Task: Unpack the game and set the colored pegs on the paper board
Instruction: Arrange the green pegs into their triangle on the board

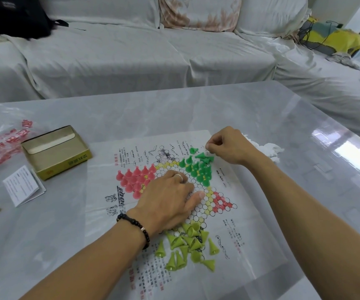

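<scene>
The paper board [228, 213] lies flat on the grey table [196, 109], printed with a star of circles. Red pegs [134, 178] stand packed upright on its left point; green pegs [198, 167] crowd the far right point, some upright, some tipped; yellow-green pegs [185, 245] lie scattered on their sides at the near point. The left hand [166, 202] rests palm down on the board's middle, fingers straight and spread, holding nothing. The right hand [228, 146] hovers at the board's far edge just beyond the green pegs, fingers curled, fingertips pinched together; whether they hold a peg cannot be told. Left of the board sit an open box [56, 151], a leaflet [23, 185] and a plastic bag [4, 144]. Behind the table is a covered sofa [131, 57].
</scene>
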Available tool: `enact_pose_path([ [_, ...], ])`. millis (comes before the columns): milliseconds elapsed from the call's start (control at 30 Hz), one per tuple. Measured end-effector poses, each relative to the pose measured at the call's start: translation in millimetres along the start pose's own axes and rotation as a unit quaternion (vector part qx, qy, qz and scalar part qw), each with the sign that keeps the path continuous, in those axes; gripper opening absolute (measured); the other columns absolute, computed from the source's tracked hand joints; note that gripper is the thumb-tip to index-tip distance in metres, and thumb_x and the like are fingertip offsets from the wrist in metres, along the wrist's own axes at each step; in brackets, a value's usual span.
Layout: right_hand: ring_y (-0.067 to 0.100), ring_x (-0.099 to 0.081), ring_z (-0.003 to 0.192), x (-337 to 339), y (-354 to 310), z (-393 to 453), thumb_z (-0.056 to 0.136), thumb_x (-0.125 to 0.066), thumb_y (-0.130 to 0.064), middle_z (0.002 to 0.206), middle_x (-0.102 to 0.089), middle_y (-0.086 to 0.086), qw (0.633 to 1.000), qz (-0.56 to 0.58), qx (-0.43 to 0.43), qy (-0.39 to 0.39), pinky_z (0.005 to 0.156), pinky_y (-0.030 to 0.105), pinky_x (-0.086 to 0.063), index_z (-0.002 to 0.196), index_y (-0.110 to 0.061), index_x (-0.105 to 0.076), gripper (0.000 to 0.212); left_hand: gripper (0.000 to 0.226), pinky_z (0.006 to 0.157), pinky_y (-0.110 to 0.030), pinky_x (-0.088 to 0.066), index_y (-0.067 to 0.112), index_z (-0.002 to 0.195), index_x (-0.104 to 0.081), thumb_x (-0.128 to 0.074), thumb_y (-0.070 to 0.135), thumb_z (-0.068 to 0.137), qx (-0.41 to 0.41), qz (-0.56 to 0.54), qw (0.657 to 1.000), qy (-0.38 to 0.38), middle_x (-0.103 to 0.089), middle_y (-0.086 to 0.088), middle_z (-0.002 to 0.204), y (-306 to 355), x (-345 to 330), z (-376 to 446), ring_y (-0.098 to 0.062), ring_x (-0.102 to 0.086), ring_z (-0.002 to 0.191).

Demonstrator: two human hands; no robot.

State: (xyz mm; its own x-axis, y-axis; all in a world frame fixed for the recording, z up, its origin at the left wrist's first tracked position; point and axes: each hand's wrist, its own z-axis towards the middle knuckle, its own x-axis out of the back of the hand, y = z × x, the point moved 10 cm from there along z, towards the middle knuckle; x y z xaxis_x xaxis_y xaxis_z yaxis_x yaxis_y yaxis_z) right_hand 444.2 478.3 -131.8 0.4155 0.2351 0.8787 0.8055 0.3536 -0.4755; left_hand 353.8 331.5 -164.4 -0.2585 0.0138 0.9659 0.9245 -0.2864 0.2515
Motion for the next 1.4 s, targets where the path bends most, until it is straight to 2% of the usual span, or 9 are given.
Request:
enact_pose_path([
  [100,0.006,-0.061,0.082,0.2,-7.3,9.9,0.087,-0.065,-0.011,0.099,-0.072,-0.001,1.0,-0.003,0.006,0.002,0.077,0.021,-0.046,0.101,-0.013,-0.074,0.017,0.069,0.08,-0.028,-0.049,0.025,0.094,-0.063,-0.004,0.061,0.093,-0.005,-0.003,1.0,-0.001,-0.061,0.002,0.114,-1.1,0.3,0.1,-0.012,-0.049,0.116],
  [433,0.013,-0.061,0.089,-38.7,-25.5,35.7,0.08,-0.07,-0.003,0.106,-0.07,0.002,0.994,-0.074,0.012,-0.077,0.075,0.022,-0.048,0.108,-0.011,-0.071,0.029,0.064,0.077,-0.029,-0.048,0.026,0.092,-0.061,-0.007,0.06,0.095,-0.001,0.003,1.0,-0.006,-0.06,0.003,0.117,-3.2,-1.4,0.5,-0.012,-0.047,0.119],
  [600,0.012,-0.062,0.078,-27.2,-23.0,40.4,0.081,-0.064,0.001,0.09,-0.07,0.0,0.998,-0.056,-0.005,-0.035,0.068,0.023,-0.049,0.087,-0.011,-0.074,0.017,0.064,0.079,-0.029,-0.049,0.026,0.093,-0.062,-0.007,0.059,0.095,-0.002,0.001,1.0,-0.012,-0.059,0.003,0.119,-3.1,-3.2,0.1,-0.012,-0.045,0.12],
  [700,0.013,-0.069,0.065,-8.6,-18.4,37.5,0.084,-0.062,0.002,0.082,-0.071,0.008,0.995,0.093,-0.026,0.01,0.069,0.029,-0.059,0.083,-0.006,-0.069,0.011,0.064,0.08,-0.029,-0.049,0.027,0.094,-0.062,-0.008,0.06,0.095,-0.002,-0.005,1.0,-0.011,-0.06,0.003,0.119,-4.4,-3.8,0.3,-0.011,-0.045,0.12],
  [800,0.015,-0.073,0.071,-2.5,-8.8,31.5,0.085,-0.064,0.001,0.083,-0.073,0.015,0.982,0.181,-0.051,0.008,0.073,0.031,-0.061,0.083,-0.002,-0.069,0.006,0.065,0.082,-0.031,-0.051,0.027,0.096,-0.063,-0.007,0.06,0.095,-0.002,-0.009,1.0,-0.012,-0.059,0.003,0.122,-4.5,-4.2,0.4,-0.011,-0.044,0.121],
  [900,0.013,-0.073,0.082,-2.9,-0.4,28.1,0.086,-0.058,0.002,0.09,-0.073,0.009,0.984,0.163,-0.068,-0.006,0.08,0.031,-0.059,0.094,-0.005,-0.072,0.018,0.064,0.084,-0.03,-0.051,0.028,0.097,-0.063,-0.007,0.06,0.095,-0.002,-0.008,1.0,-0.012,-0.058,0.004,0.124,-4.0,-4.1,0.4,-0.011,-0.044,0.122],
  [1000,0.014,-0.073,0.078,-6.6,1.8,21.9,0.088,-0.052,0.01,0.092,-0.072,0.016,0.982,0.168,-0.08,-0.028,0.074,0.027,-0.06,0.102,-0.001,-0.07,0.025,0.065,0.084,-0.03,-0.05,0.027,0.098,-0.063,-0.007,0.06,0.095,-0.003,-0.009,1.0,-0.013,-0.058,0.003,0.125,-4.0,-3.4,0.5,-0.012,-0.044,0.123],
  [1300,0.014,-0.071,0.058,-3.7,-7.6,9.3,0.089,-0.063,-0.008,0.07,-0.071,0.009,0.996,0.076,-0.041,-0.034,0.058,0.024,-0.058,0.085,-0.004,-0.071,0.01,0.065,0.083,-0.031,-0.051,0.027,0.094,-0.062,-0.006,0.061,0.094,-0.001,-0.011,1.0,-0.016,-0.059,0.003,0.124,-4.9,-4.1,0.9,-0.012,-0.043,0.124],
  [1400,0.012,-0.07,0.06,-7.4,-14.9,6.2,0.089,-0.064,-0.01,0.071,-0.071,0.004,0.997,0.037,-0.019,-0.059,0.062,0.024,-0.057,0.088,-0.008,-0.073,0.009,0.065,0.083,-0.032,-0.052,0.028,0.093,-0.062,-0.006,0.061,0.095,0.001,-0.012,1.0,-0.016,-0.058,0.003,0.125,-4.9,-4.3,1.5,-0.012,-0.043,0.124],
])
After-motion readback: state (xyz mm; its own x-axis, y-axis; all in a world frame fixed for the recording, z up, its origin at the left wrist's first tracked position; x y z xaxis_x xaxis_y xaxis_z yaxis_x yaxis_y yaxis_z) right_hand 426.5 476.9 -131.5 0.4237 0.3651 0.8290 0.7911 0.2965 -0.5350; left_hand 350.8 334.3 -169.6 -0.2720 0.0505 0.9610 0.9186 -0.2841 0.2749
